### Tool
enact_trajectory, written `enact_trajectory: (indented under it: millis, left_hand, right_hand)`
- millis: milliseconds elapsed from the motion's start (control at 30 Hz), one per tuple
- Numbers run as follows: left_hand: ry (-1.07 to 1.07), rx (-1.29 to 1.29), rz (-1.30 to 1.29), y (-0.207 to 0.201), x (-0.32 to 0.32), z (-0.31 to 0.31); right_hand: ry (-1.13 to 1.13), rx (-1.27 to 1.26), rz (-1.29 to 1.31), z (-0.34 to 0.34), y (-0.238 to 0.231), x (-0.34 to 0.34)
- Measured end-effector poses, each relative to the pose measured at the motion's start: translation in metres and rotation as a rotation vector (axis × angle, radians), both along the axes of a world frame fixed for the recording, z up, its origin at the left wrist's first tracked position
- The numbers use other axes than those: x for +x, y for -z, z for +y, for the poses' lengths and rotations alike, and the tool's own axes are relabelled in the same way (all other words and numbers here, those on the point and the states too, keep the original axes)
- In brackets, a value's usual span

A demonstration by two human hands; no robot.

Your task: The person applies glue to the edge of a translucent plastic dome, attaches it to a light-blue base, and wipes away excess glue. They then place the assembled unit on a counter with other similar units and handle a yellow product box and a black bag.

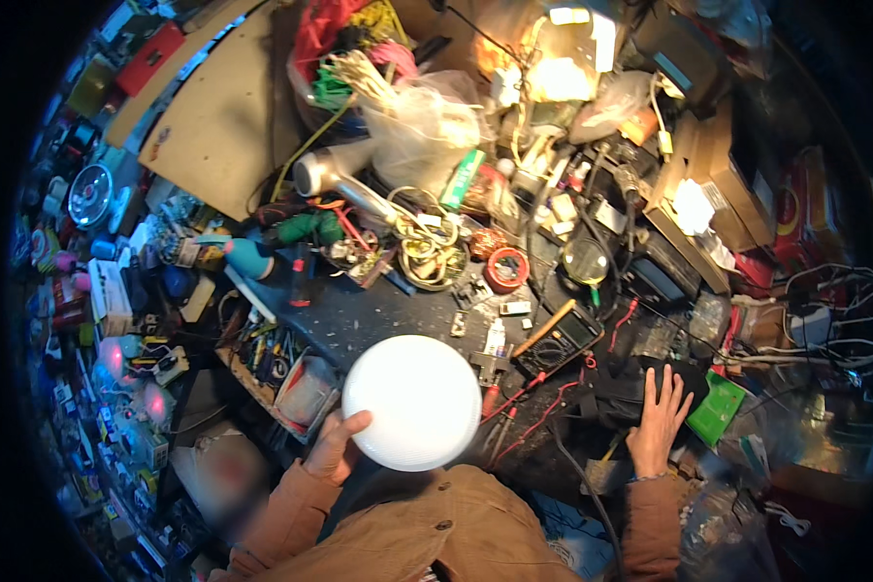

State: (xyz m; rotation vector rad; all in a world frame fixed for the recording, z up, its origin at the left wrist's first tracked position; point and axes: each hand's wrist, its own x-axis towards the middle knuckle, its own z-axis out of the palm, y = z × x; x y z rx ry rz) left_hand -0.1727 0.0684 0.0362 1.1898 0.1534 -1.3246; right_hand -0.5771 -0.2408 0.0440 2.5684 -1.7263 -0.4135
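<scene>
A smooth white disc with a domed face, which looks like a round ceiling light (412, 403), is held by its left edge over the front of the bench. My left hand (334, 448) grips it, thumb on the face and the other fingers hidden behind. Off to the right, my right hand (656, 427) lies with fingers spread at a black cloth-like bundle (611, 396); whether it presses on it I cannot tell. Just beyond that hand is a bright green flat packet (718, 407). Between the hands lie a black multimeter (559, 341) and its red leads (538, 427).
A roll of red tape (506, 270), a heat gun (344, 184) and coiled pale wire (427, 247) crowd the dark bench. A box of screwdrivers (267, 364) stands at left. Bright lamp (558, 78) at the back; cables (824, 339) tangle at right.
</scene>
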Motion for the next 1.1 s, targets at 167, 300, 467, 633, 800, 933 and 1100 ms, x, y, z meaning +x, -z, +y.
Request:
enact_trajectory:
  millis: [167,300,467,633,800,933,1100]
  left_hand:
    - [0.157,-0.057,-0.056,-0.009,0.010,-0.008]
    - [0.150,-0.029,0.025,-0.007,0.012,-0.010]
    - [0.209,-0.006,-0.110,-0.014,0.017,-0.005]
    - [0.222,-0.015,-0.197,-0.018,0.022,0.002]
    - [0.018,-0.014,0.090,-0.006,0.020,0.012]
    - [-0.091,0.041,0.163,0.005,0.016,0.013]
    - [-0.070,-0.083,0.066,0.019,0.014,0.015]
  right_hand:
    - [-0.212,-0.045,0.120,-0.040,0.026,-0.020]
    - [-0.461,0.001,0.213,-0.064,0.047,-0.041]
    - [-0.711,0.056,0.270,-0.084,0.056,-0.050]
    - [-0.618,0.237,0.206,-0.099,0.025,-0.041]
    - [-0.510,0.398,-0.086,-0.121,-0.008,-0.042]
    - [-0.567,0.480,-0.357,-0.131,-0.019,-0.048]
    - [-0.697,0.434,-0.192,-0.111,-0.034,-0.056]
